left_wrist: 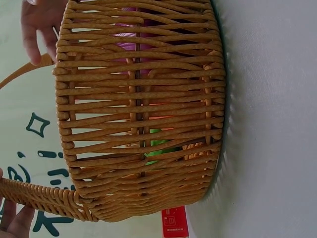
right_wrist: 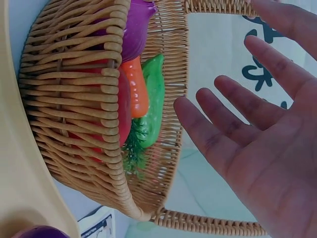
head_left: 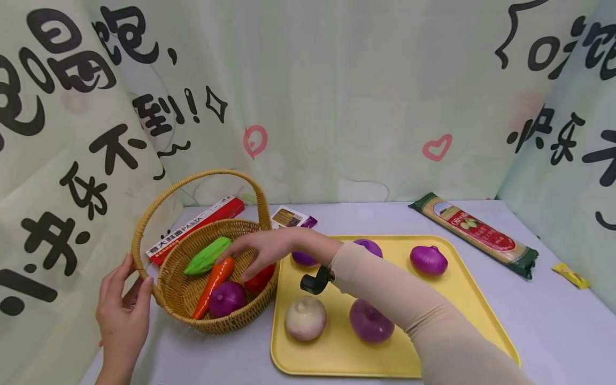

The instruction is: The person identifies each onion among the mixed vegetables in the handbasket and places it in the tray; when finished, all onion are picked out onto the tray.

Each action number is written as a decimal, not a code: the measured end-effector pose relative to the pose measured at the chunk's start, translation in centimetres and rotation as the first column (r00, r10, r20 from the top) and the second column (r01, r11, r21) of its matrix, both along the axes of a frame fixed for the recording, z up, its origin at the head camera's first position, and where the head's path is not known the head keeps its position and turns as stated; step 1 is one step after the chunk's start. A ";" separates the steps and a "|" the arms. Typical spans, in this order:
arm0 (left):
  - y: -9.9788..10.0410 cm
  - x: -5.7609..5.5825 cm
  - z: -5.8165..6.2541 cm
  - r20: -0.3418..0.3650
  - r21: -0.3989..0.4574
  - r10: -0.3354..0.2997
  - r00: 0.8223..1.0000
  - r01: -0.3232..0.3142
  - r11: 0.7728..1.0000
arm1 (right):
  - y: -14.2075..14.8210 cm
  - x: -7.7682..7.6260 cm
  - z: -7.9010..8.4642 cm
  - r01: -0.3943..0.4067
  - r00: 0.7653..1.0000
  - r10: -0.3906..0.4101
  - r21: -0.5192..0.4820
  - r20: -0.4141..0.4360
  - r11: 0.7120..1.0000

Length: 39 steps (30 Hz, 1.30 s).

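Note:
A wicker basket point(head_left: 236, 321) stands at the left of the table. My left hand point(head_left: 126, 310) grips the base of its handle point(head_left: 139, 235), fingers and thumb on either side. Over the basket hovers my right hand point(head_left: 262, 248), palm down; in the right wrist view its fingers are spread and hold nothing. Inside lie a green vegetable point(head_left: 208, 256), an orange carrot point(head_left: 214, 286), a purple onion point(head_left: 228, 299) and a red vegetable point(head_left: 260, 279), partly hidden by the hand. A feathery green top point(right_wrist: 134, 144) shows beside the carrot in the right wrist view.
A yellow tray point(head_left: 337, 363) right of the basket bears several onions and a whitish bulb point(head_left: 306, 318). Behind the basket lies a red pasta box point(head_left: 194, 227). A pasta packet point(head_left: 476, 233) and a small yellow wrapper point(head_left: 570, 275) lie at the right. Cloth walls surround the table.

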<state>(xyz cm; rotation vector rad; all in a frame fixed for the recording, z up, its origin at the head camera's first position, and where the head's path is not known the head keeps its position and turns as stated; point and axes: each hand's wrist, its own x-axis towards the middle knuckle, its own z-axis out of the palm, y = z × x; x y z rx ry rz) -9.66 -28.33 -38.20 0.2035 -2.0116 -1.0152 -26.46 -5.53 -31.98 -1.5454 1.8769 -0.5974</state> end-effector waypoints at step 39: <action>0.2 0.1 0.2 0.003 -0.005 -0.001 1.000 0.001 1.000 | -4.3 0.8 -1.1 -0.065 0.996 0.081 0.309 -0.040 0.949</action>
